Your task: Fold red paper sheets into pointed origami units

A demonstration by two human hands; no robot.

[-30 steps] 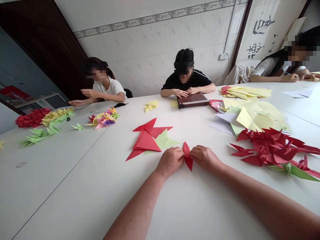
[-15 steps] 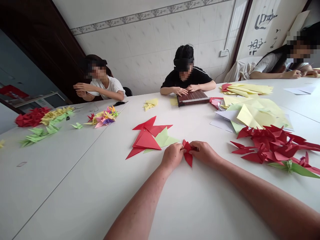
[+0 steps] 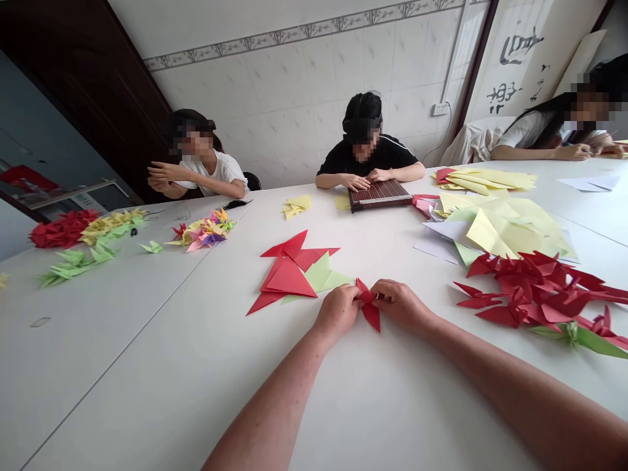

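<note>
Between my two hands is a red paper crane (image 3: 369,307), one pointed end toward me and another pointing away. My left hand (image 3: 338,306) pinches its left side with thumb and fingers. From the right, my right hand (image 3: 400,302) grips the other side, its fingertips close to the crane's middle. Just beyond my left hand lie folded red paper pieces (image 3: 289,275), overlapping a light green folded piece (image 3: 324,273). To the right of my right hand spreads a heap of red paper cranes (image 3: 544,288), with a green crane (image 3: 572,333) at its near edge.
Yellow and white paper sheets (image 3: 510,226) are piled at the back right. Opposite, a person in black rests both hands on a paper trimmer (image 3: 380,194). Further left lie multicoloured cranes (image 3: 209,230) and red cranes (image 3: 63,227). Two other people sit at the white table (image 3: 161,366).
The far tip of the red crane now stands out more sharply, and its near tip sits slightly lower. Both hands still hold it. The view has shifted slightly.
</note>
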